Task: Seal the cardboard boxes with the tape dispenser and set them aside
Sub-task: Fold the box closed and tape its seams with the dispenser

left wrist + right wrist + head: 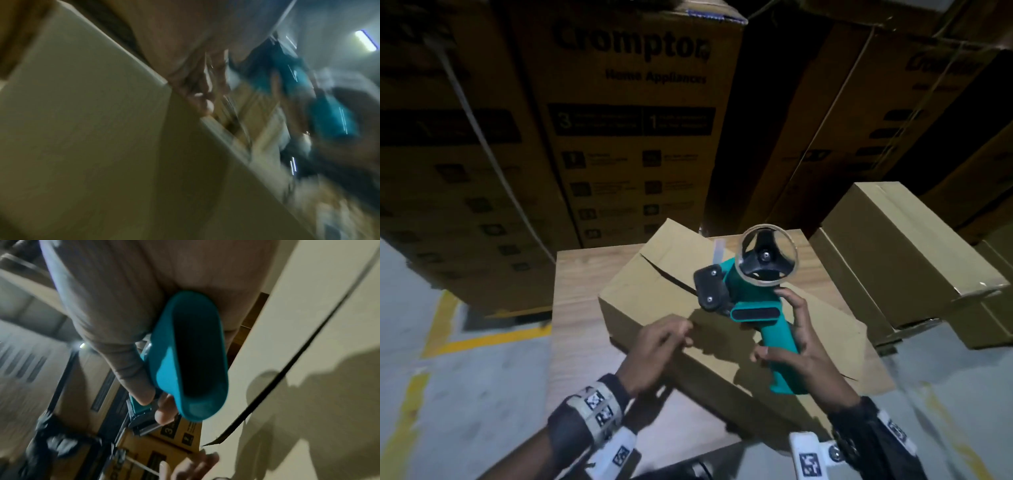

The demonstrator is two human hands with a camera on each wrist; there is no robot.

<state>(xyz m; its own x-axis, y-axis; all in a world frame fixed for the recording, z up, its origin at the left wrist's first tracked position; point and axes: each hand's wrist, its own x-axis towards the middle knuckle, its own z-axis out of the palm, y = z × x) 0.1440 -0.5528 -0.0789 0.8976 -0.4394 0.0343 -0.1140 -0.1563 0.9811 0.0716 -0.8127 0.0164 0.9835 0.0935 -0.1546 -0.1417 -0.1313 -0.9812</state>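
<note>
Right hand (803, 337) grips the tape dispenser (753, 301) over the cardboard box (654, 294) — left hand (657, 346), fingers relaxed, rests there — stacked cartons (633, 137) behind.

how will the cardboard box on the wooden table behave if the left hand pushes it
The cardboard box would probably slide rather than tip: it sits low and wide on the flat wooden table. Its top flaps look untaped, with an open seam, so they may flex under pressure. The left hand is at its near edge; its weight cannot be judged.

Cardboard box (681, 308) on table (575, 329), stacked boxes (900, 246) to its right
</note>
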